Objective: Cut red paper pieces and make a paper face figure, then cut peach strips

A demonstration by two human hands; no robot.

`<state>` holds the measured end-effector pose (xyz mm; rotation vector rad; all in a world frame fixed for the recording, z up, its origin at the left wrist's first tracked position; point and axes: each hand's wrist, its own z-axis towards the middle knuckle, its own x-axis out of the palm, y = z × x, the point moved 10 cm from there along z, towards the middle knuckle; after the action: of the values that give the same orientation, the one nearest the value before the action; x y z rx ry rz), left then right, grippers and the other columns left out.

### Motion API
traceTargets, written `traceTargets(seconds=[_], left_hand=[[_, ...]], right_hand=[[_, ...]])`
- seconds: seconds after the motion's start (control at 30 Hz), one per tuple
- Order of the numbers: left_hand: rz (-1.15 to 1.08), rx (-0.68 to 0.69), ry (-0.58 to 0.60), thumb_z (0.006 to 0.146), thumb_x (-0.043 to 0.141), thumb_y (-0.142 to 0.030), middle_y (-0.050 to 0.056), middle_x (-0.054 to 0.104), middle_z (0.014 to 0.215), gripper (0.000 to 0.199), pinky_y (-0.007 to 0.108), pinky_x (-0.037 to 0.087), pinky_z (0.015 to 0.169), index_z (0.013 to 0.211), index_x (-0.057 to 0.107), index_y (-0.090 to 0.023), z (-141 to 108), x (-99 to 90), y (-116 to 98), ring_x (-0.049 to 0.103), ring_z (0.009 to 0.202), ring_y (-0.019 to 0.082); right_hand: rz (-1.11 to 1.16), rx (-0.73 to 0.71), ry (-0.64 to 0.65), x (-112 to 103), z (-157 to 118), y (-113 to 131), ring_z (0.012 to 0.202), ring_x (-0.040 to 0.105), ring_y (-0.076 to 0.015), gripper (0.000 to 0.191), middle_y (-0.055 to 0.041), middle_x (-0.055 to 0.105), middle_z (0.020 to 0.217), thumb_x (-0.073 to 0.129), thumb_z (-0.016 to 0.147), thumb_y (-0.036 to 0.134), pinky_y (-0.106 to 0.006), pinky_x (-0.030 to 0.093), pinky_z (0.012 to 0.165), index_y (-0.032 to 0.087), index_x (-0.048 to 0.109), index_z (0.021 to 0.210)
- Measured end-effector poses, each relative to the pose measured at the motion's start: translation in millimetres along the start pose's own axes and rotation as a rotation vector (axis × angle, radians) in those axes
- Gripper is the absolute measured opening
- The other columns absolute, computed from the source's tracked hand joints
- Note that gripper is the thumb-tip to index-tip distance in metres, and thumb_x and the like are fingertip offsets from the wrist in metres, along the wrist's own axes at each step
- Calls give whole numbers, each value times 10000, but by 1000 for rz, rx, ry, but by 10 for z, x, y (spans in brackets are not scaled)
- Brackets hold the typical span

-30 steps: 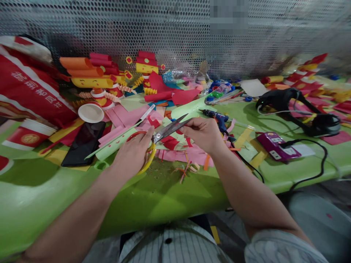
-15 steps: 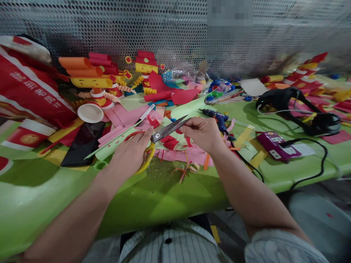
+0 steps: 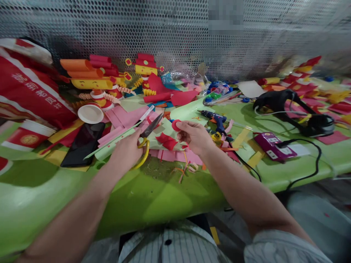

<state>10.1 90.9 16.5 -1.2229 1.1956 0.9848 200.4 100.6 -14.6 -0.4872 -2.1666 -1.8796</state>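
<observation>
My left hand (image 3: 126,149) is closed round the yellow handles of a pair of scissors (image 3: 149,128), whose blades look shut and point up and to the right. Between thumb and fingers, my right hand (image 3: 194,136) pinches a small round piece of red paper (image 3: 176,125). The scissor tips are apart from that red piece. Just below and between the hands lies a red paper scrap (image 3: 166,141) on pale green paper. Pink paper strips (image 3: 175,155) are spread along the table in front of both hands.
A glue gun (image 3: 215,117) lies right of my right hand. A purple power socket (image 3: 274,146) with a black cable sits further right, near a black headset (image 3: 296,111). Left are a black phone (image 3: 83,144) and paper cups (image 3: 30,134). Paper figures (image 3: 91,84) stand behind.
The scissors have pulled back to the left, away from my right hand, and their blades have turned more upward. My right hand has shifted slightly left and down, showing the red piece.
</observation>
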Motion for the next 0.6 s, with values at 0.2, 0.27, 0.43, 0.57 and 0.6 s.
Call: traceTargets(seconds=[0.2, 0.27, 0.43, 0.57, 0.6], left_hand=[[-23, 34, 19, 735, 514, -191, 114, 673, 1045, 582, 363, 463, 741, 1314, 458, -209, 45, 136, -2, 622, 955, 300], [-99, 43, -27, 728, 524, -181, 108, 677, 1006, 530, 362, 462, 729, 1257, 514, -209, 61, 112, -4, 626, 923, 293], [-928, 0, -52, 679, 617, -193, -6, 602, 658, 402, 235, 409, 444, 1079, 574, -189, 46, 103, -5, 541, 470, 123], [-1442, 30, -60, 591, 736, -214, -61, 557, 627, 477, 172, 316, 331, 1027, 542, -193, -37, 125, -137, 421, 351, 40], [-1487, 43, -47, 560, 763, -203, -66, 560, 630, 499, 165, 315, 327, 1009, 544, -193, -51, 141, -177, 415, 349, 30]], right_hand=[[-15, 10, -12, 37, -21, -93, 385, 467, -54, 247, 40, 593, 516, 791, 480, 350, -200, 358, 370, 182, 647, 590], [-56, -22, 12, 69, -23, -92, 376, 462, -56, 244, 45, 570, 476, 784, 498, 357, -201, 359, 372, 179, 656, 603], [-113, -45, 85, 174, -63, -109, 355, 463, -65, 247, 49, 546, 416, 768, 529, 379, -210, 375, 381, 170, 672, 619], [-145, -12, 165, 308, -139, -196, 357, 452, -53, 244, 32, 578, 448, 764, 541, 369, -206, 361, 384, 155, 682, 625], [-156, -11, 183, 339, -159, -216, 359, 448, -50, 238, 32, 578, 450, 761, 547, 362, -203, 350, 384, 152, 686, 630]])
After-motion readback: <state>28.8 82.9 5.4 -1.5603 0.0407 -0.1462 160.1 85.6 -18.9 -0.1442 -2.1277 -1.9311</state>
